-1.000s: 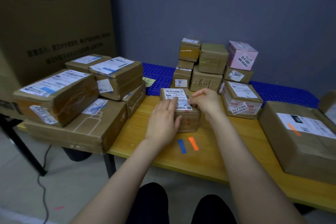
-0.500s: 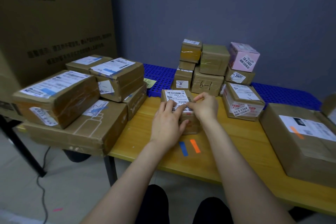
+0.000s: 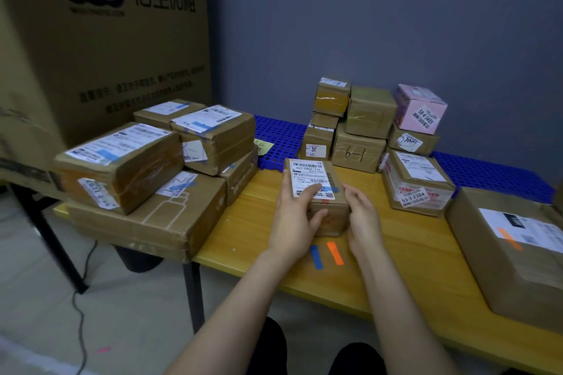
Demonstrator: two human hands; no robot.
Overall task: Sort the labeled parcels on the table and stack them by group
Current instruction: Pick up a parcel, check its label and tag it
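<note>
A small brown parcel with a white barcode label lies on the yellow table, in front of a pile of small parcels. My left hand grips its left side, thumb on the near face and index finger on the label. My right hand rests against its right side with relaxed fingers. A small blue mark shows on the label's right edge. To the left stands a stack of large labelled parcels. A pink box tops the back pile.
A parcel marked 53-3-2304 sits right of my hands, and a large parcel with an orange strip fills the table's right end. Blue and orange strips lie near the front edge. A blue grid mat lines the back; a huge carton stands left.
My right hand has come off the label, where it was pinching at it, and dropped to the parcel's right side. My left hand stays on the parcel.
</note>
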